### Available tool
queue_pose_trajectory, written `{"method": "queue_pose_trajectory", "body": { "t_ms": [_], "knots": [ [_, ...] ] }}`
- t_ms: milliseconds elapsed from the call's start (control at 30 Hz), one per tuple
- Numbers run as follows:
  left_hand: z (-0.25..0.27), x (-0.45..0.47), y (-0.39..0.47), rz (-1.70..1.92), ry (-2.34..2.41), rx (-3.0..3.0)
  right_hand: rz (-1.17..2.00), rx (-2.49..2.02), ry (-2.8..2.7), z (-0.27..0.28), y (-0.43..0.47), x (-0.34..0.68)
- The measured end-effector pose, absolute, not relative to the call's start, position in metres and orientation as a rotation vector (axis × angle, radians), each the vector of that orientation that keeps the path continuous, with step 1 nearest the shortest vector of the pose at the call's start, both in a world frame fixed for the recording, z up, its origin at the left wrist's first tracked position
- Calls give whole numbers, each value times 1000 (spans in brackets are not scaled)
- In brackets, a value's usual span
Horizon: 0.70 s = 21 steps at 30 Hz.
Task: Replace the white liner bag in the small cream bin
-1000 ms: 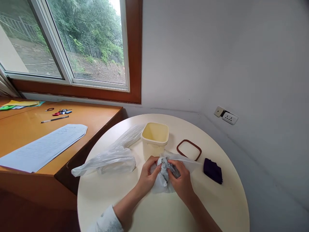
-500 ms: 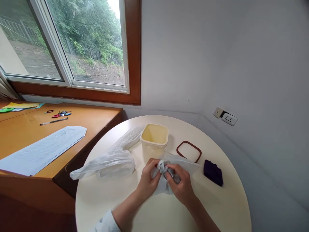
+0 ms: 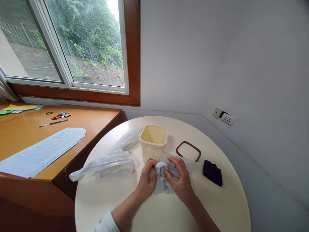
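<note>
Between my hands is a white, translucent plastic bag (image 3: 162, 185), bunched up at its top. My left hand (image 3: 147, 178) is closed on the left side of the bunched part. On the other side, my right hand (image 3: 180, 180) pinches the bag with the thumb against it and the fingers curved above. Part of the bag spreads out behind my right hand on the table. Just beyond my hands stands a cream plastic bin (image 3: 154, 141), upright and without a liner. To its right lies a brown rounded-square ring (image 3: 188, 149), flat on the table.
A second white plastic bag (image 3: 113, 162) lies stretched out on the left of the round table (image 3: 188, 209). A folded dark purple cloth (image 3: 212, 173) rests at the right. The wooden desk (image 3: 101, 119) at left holds papers (image 3: 48, 149), a pen (image 3: 53, 123) and keys (image 3: 61, 115).
My right hand's fingers have lifted and opened somewhat from the bunched bag, with the thumb still against it. The twisted top looks looser and rounder. My left hand has barely moved.
</note>
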<state>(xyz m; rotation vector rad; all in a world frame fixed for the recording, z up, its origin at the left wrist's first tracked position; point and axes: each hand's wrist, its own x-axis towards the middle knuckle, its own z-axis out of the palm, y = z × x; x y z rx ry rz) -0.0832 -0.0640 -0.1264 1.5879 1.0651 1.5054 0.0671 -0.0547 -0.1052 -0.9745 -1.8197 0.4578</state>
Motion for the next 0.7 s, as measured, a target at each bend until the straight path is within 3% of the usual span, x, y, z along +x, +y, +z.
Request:
{"method": "queue_pose_trajectory", "body": {
  "t_ms": [267,700],
  "knots": [
    [-129,-83,-63,1508,1086,1583,635,-897,-1899,-98,-55,67],
    [-112,-85,-68,1447,1039,1712,524,-1009,-1840,-111,-57,61]
  ]
}}
